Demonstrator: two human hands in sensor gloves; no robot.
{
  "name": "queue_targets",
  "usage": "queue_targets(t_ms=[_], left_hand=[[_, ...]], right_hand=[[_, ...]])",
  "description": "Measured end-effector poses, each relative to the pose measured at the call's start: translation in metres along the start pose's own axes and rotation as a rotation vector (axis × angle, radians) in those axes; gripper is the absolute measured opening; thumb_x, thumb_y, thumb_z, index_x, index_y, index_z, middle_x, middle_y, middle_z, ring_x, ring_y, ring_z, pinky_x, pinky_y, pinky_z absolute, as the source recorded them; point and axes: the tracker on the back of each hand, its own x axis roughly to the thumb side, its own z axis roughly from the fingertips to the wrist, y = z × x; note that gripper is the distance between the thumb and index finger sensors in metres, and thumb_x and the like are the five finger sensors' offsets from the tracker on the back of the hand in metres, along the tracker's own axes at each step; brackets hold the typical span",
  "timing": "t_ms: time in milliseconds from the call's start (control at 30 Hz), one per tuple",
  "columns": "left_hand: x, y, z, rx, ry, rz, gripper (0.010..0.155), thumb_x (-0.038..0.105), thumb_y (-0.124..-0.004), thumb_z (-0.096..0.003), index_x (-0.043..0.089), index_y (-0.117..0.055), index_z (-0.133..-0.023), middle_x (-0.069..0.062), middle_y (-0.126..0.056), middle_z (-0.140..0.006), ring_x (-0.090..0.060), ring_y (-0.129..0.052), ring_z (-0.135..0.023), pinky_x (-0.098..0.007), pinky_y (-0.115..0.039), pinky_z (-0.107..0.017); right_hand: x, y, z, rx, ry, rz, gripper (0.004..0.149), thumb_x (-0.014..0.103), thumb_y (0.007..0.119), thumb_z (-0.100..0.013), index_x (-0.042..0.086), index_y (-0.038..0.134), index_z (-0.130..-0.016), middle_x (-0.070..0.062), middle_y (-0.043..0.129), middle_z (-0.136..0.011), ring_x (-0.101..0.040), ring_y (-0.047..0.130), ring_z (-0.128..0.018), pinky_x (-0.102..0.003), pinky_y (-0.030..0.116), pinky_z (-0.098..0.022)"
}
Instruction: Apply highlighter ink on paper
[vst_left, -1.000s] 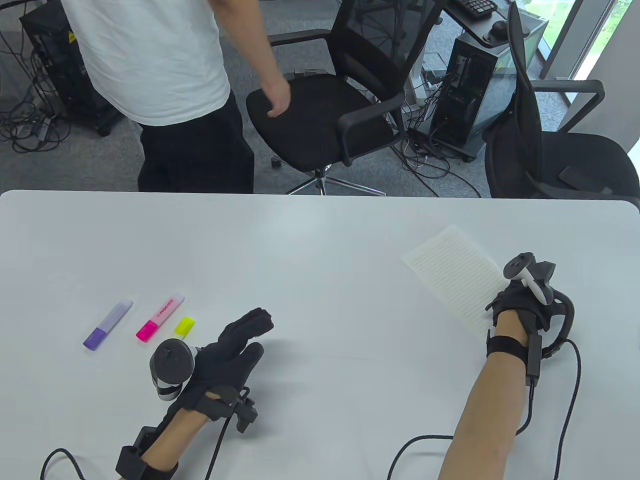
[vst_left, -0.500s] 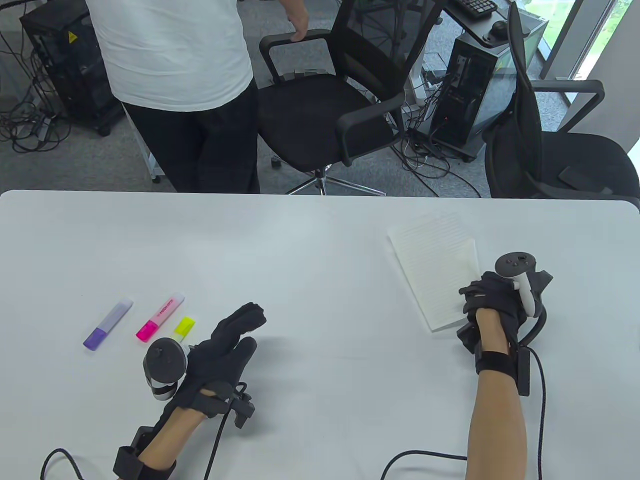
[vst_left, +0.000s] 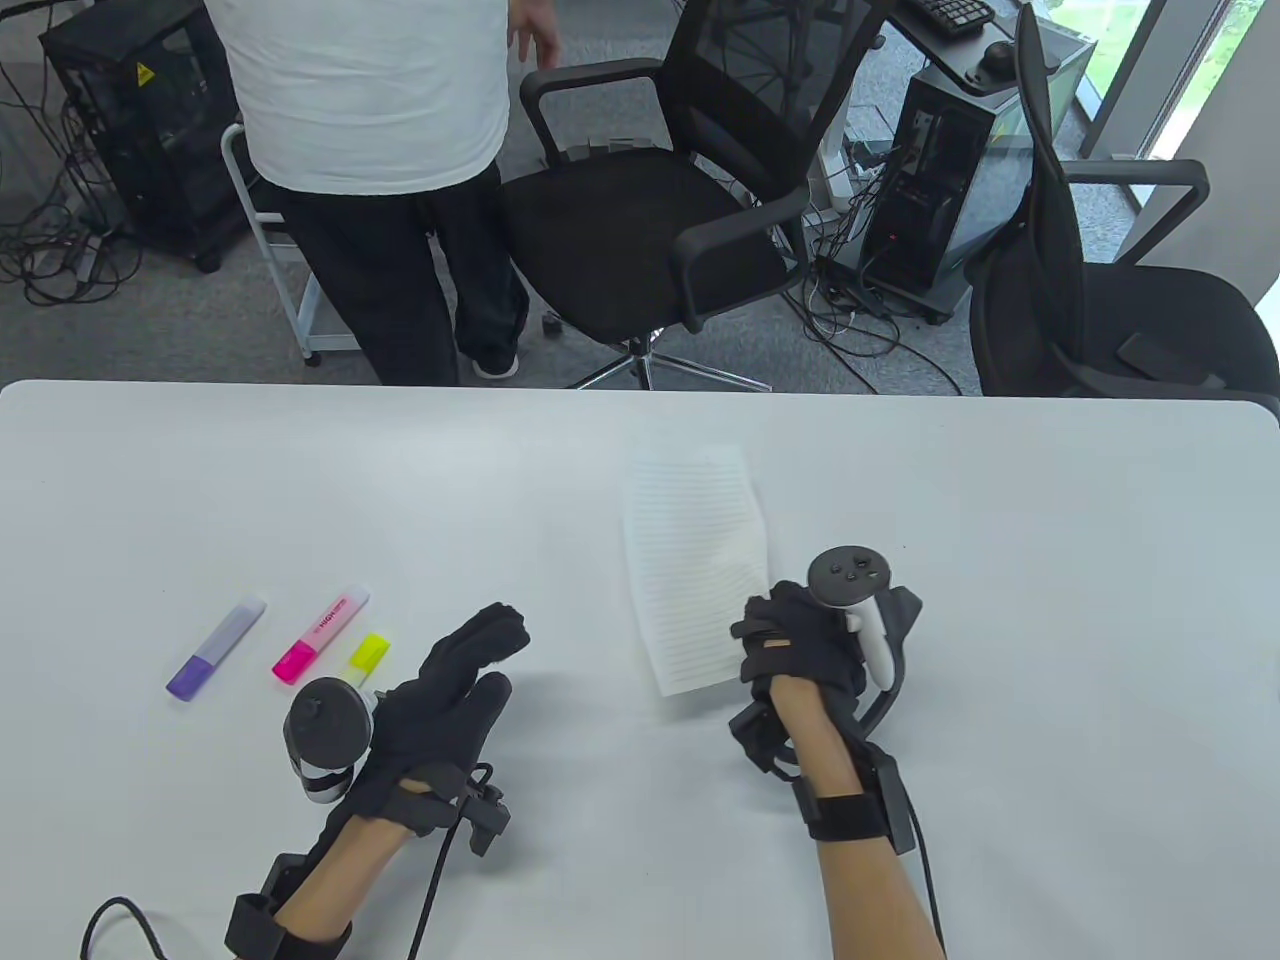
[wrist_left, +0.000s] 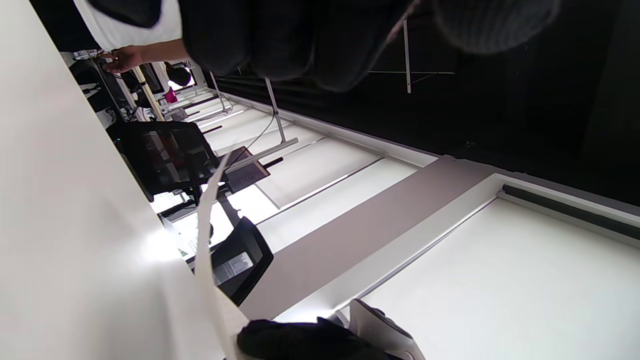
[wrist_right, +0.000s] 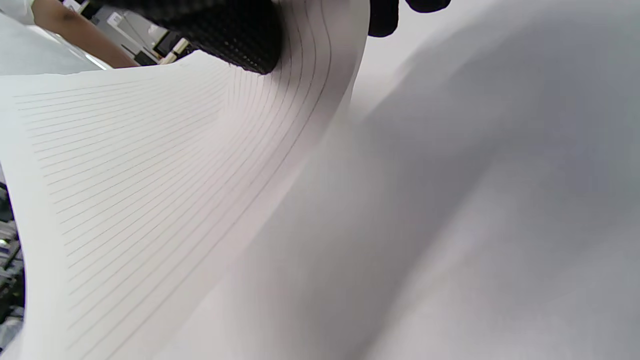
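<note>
A lined white sheet of paper (vst_left: 695, 570) is held just above the middle of the white table (vst_left: 600, 470). My right hand (vst_left: 785, 640) pinches its near right corner; the sheet curves upward in the right wrist view (wrist_right: 150, 200) and shows edge-on in the left wrist view (wrist_left: 205, 250). My left hand (vst_left: 470, 670) rests on the table at the lower left, fingers extended and empty. A purple highlighter (vst_left: 215, 649), a pink highlighter (vst_left: 320, 634) and a yellow highlighter cap or stub (vst_left: 368, 653) lie left of my left hand.
A person in a white shirt (vst_left: 370, 90) stands beyond the table's far edge. Two black office chairs (vst_left: 650, 230) and computer towers (vst_left: 930, 180) stand behind the table.
My right hand has carried the paper from the table's right side leftward toward the middle, and the sheet has turned. My left hand has barely moved. The person behind has stepped right.
</note>
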Motion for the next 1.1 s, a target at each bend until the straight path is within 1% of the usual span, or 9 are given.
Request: queue_targets(t_ms=[233,333,467,533,600,633,667,733,1100], left_hand=[[0.000,0.001,0.000,0.000,0.000,-0.010,0.065,0.064,-0.066,-0.0482,0.025,-0.071,-0.101,-0.008,-0.064,-0.112,-0.040,-0.067,-0.101,-0.066,-0.057,-0.070],[0.000,0.001,0.000,-0.001,-0.001,-0.022,0.066,0.064,-0.066,-0.0484,0.025,-0.070,-0.101,-0.008,-0.063,-0.112,-0.040,-0.066,-0.102,-0.066,-0.057,-0.070],[0.000,0.002,0.000,-0.001,0.004,-0.030,0.066,0.064,-0.066,-0.0484,0.025,-0.070,-0.101,-0.009,-0.062,-0.112,-0.040,-0.065,-0.102,-0.066,-0.056,-0.070],[0.000,0.002,0.000,-0.001,0.007,-0.030,0.066,0.064,-0.066,-0.0484,0.025,-0.070,-0.101,-0.009,-0.062,-0.112,-0.040,-0.065,-0.102,-0.066,-0.057,-0.070],[0.000,0.002,0.000,-0.002,0.010,-0.034,0.066,0.064,-0.066,-0.0484,0.025,-0.070,-0.101,-0.009,-0.062,-0.112,-0.040,-0.065,-0.102,-0.066,-0.056,-0.070],[0.000,0.002,0.000,-0.002,0.011,-0.036,0.066,0.064,-0.066,-0.0484,0.025,-0.070,-0.101,-0.009,-0.062,-0.112,-0.040,-0.065,-0.102,-0.066,-0.057,-0.070],[0.000,0.002,0.000,-0.004,0.013,-0.037,0.066,0.064,-0.066,-0.0483,0.024,-0.070,-0.101,-0.009,-0.062,-0.112,-0.040,-0.065,-0.102,-0.066,-0.057,-0.070],[0.000,0.003,0.000,-0.004,0.017,-0.039,0.066,0.064,-0.066,-0.0483,0.025,-0.070,-0.101,-0.009,-0.062,-0.112,-0.040,-0.066,-0.102,-0.066,-0.057,-0.070],[-0.005,0.023,-0.004,0.034,0.121,-0.095,0.067,0.064,-0.066,-0.0487,0.024,-0.069,-0.102,-0.011,-0.061,-0.113,-0.042,-0.063,-0.102,-0.068,-0.055,-0.070]], right_hand=[[0.028,0.060,0.017,-0.100,0.062,0.323,0.038,0.037,0.072,-0.065,0.008,0.070,-0.090,-0.026,0.043,-0.116,-0.055,0.030,-0.106,-0.081,0.015,-0.067],[0.036,0.081,0.021,-0.119,0.089,0.498,0.046,0.041,0.073,-0.065,0.005,0.065,-0.093,-0.030,0.033,-0.116,-0.057,0.022,-0.105,-0.082,0.008,-0.062],[0.038,0.099,0.023,-0.155,0.071,0.590,0.079,0.043,0.068,-0.066,0.001,0.015,-0.106,-0.030,-0.006,-0.110,-0.057,-0.007,-0.099,-0.082,-0.003,-0.056],[0.039,0.103,0.023,-0.129,0.027,0.624,0.083,0.041,0.064,-0.066,0.018,-0.006,-0.107,-0.027,-0.018,-0.108,-0.055,-0.015,-0.097,-0.080,-0.007,-0.054],[0.038,0.104,0.021,-0.067,0.000,0.603,0.071,0.040,0.060,-0.066,0.034,0.004,-0.110,-0.019,-0.019,-0.110,-0.052,-0.017,-0.097,-0.079,-0.007,-0.055],[0.036,0.104,0.020,-0.024,-0.004,0.581,0.061,0.041,0.057,-0.066,0.031,0.022,-0.114,-0.017,-0.015,-0.113,-0.051,-0.017,-0.098,-0.078,-0.007,-0.056],[0.034,0.104,0.019,0.017,-0.004,0.553,0.058,0.041,0.055,-0.066,0.031,0.024,-0.114,-0.018,-0.009,-0.116,-0.052,-0.013,-0.099,-0.078,-0.006,-0.056],[0.030,0.101,0.020,0.040,-0.028,0.506,0.059,0.043,0.056,-0.066,0.031,0.024,-0.114,-0.018,0.002,-0.120,-0.054,-0.007,-0.102,-0.079,-0.005,-0.057],[0.027,0.097,0.029,0.079,-0.079,0.488,0.063,0.047,0.060,-0.066,0.027,0.025,-0.115,-0.022,0.002,-0.119,-0.055,-0.005,-0.102,-0.079,-0.005,-0.056]])
